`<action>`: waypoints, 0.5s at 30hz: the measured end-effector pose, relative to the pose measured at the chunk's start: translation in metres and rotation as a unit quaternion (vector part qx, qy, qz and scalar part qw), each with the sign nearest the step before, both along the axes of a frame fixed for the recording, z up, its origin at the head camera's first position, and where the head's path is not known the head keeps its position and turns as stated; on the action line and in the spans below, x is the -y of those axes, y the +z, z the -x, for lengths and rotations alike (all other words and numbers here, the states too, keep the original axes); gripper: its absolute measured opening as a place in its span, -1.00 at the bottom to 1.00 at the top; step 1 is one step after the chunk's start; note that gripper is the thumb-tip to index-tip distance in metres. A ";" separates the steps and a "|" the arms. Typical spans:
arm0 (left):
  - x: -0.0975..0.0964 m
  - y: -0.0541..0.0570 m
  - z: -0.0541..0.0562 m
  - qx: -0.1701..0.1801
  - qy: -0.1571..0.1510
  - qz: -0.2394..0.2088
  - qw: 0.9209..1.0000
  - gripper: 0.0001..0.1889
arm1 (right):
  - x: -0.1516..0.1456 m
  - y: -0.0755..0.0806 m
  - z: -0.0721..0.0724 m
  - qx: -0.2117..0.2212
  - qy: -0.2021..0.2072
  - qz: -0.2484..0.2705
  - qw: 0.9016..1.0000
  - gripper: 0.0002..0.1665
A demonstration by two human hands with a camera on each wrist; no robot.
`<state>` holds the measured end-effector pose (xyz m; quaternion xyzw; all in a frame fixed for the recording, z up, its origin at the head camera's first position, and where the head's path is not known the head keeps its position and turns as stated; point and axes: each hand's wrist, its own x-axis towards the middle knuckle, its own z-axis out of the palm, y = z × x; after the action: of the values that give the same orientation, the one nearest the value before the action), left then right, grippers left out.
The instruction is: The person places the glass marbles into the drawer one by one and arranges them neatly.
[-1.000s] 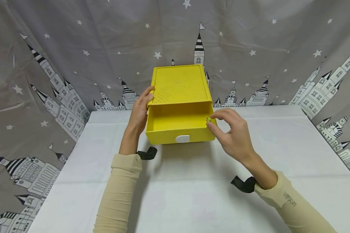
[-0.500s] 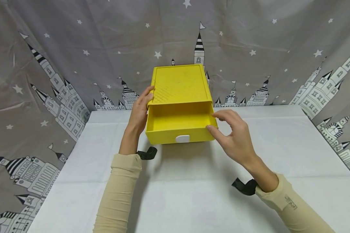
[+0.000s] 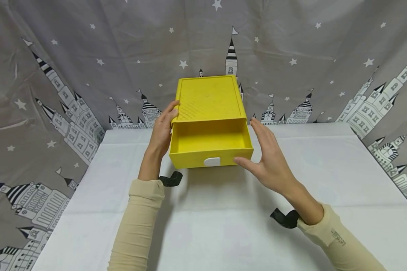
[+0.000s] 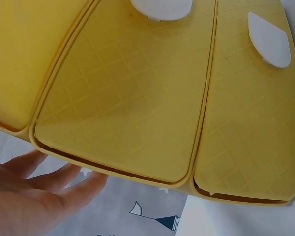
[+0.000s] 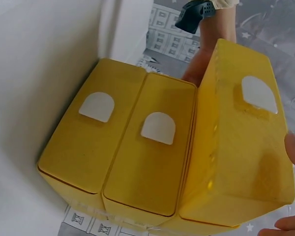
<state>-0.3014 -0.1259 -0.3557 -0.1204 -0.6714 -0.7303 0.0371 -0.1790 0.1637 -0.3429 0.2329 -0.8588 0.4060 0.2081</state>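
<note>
A yellow cabinet [image 3: 208, 97] stands on the table, with several white-tabbed drawer fronts. Its top drawer [image 3: 208, 141] is pulled out, and no object shows on the visible part of its floor. My left hand [image 3: 162, 130] rests against the cabinet's left side, fingers extended along the wall in the left wrist view. Around the drawer's right front corner my right hand [image 3: 273, 162] spreads wide, thumb near the front face and fingers beside the right wall. Whether it touches the drawer I cannot tell. The lower drawers [image 5: 155, 142] are pushed in.
A white cloth [image 3: 210, 226] covers the table. Behind it hangs a grey curtain [image 3: 122, 45] printed with castles and stars. A black strap piece [image 3: 171, 179] juts from the left wrist, another strap piece [image 3: 285, 218] from the right.
A second ago my right hand pinched a small clear yellowish bead over the drawer's right edge. The bead has gone from sight, and thumb and fingers have spread apart. My left hand stays put.
</note>
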 end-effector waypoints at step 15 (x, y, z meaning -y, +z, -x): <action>0.003 0.001 -0.001 0.037 -0.004 0.002 0.999 -0.44 | 0.000 -0.007 0.019 0.027 -0.009 -0.018 0.999 0.31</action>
<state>-0.3004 -0.1289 -0.3548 -0.0963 -0.6734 -0.7329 0.0095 -0.1978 0.1635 -0.3497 0.2183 -0.8734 0.3944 0.1842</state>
